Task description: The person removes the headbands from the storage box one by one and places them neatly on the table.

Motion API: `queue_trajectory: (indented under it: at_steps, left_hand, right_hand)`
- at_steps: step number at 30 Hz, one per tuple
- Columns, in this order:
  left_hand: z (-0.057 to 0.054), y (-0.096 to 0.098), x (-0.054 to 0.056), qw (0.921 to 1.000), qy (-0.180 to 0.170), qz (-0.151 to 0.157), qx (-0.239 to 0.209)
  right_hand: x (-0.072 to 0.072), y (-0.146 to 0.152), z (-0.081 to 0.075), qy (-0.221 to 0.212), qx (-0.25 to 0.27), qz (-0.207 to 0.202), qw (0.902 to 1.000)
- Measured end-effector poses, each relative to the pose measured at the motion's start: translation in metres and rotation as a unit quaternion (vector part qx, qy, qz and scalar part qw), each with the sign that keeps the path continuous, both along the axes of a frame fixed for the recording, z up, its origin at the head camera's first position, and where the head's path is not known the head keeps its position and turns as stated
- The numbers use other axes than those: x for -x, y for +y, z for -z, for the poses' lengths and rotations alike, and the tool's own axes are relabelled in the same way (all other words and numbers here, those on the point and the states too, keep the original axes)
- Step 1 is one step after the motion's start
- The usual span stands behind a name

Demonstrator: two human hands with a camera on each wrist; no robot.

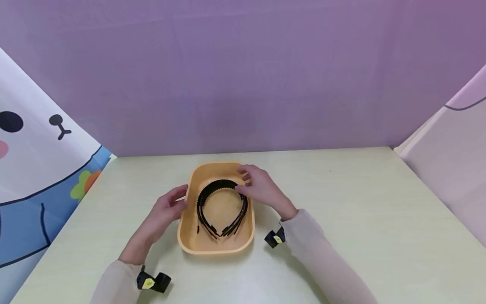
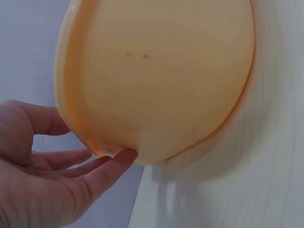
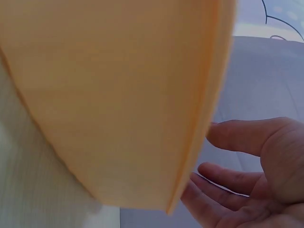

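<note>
A pale orange plastic basin (image 1: pixel 216 249) stands on the table with black toothed headbands (image 1: pixel 222 184) lying nested inside it; how many there are, I cannot tell. At the basin's left side is my left hand (image 1: pixel 167 210), its fingers loosely bent. In the left wrist view, fingertips (image 2: pixel 128 153) of that hand touch the outer wall. My right hand (image 1: pixel 260 185) reaches over the right rim near the far corner, its thumb close to the headbands. The right wrist view shows the thumb and fingers of the right hand (image 3: pixel 256 175) spread apart beside the rim.
The pale table (image 1: pixel 360 219) extends around the basin on both sides. A purple backdrop (image 1: pixel 243 84) rises behind its far edge. A cartoon-printed cloth (image 1: pixel 38 169) hangs at the left, a pale one (image 1: pixel 448 156) at the right. Each wrist carries a small black camera (image 1: pixel 153 282).
</note>
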State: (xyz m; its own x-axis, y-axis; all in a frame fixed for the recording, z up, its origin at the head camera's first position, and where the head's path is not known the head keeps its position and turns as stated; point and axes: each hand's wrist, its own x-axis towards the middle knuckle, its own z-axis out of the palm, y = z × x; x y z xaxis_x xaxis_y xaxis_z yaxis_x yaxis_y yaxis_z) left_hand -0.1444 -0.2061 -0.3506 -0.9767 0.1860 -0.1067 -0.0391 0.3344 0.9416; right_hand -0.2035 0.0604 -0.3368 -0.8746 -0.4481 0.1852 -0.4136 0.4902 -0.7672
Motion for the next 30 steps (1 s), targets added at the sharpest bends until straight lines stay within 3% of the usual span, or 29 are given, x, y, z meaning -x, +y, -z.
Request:
queue_trajectory:
  at_steps: [8, 19, 30]
  left_hand:
    - [0.001, 0.002, 0.001, 0.9999, -0.008, -0.006, -0.003]
    - [0.004, 0.002, 0.002, 1.0, -0.001, -0.009, -0.004]
    - [0.003, 0.003, 0.003, 0.9997, -0.021, -0.01, 0.001]
  right_hand:
    - [0.006, -0.02, -0.001, 0.004, -0.038, 0.008, 0.9993]
    - [0.014, -0.025, 0.001, 0.014, -0.066, 0.006, 0.9977]
    - [0.021, -0.027, 0.002, 0.055, -0.123, 0.006, 0.9909]
